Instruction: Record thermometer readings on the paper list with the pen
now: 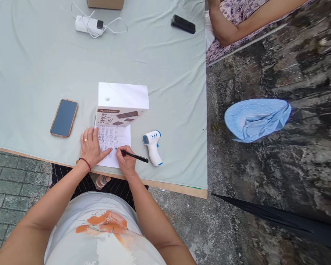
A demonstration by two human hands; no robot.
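My left hand (pixel 91 147) lies flat on the left side of a printed paper sheet (pixel 123 135), fingers stretched out and thumb apart. In my right hand (pixel 126 160) is a black pen (pixel 138 157), its tip down at the sheet near the left thumb. Behind the hands stands a white box (pixel 123 95) marked "Super Meal", hiding the sheet's far end. Just right of my right hand a white and blue infrared thermometer (pixel 153 149) lies on the table. To the left of my left hand is a smartphone (pixel 64 118) with a dark screen.
A pale green cloth covers the table (pixel 171 106). At the back are a white device with a cable (pixel 89 25), a cardboard box (pixel 106 3) and a black case (pixel 183 24). Another person's arm (pixel 234 31) rests at the upper right. A blue hat (pixel 257 118) lies beyond the right edge.
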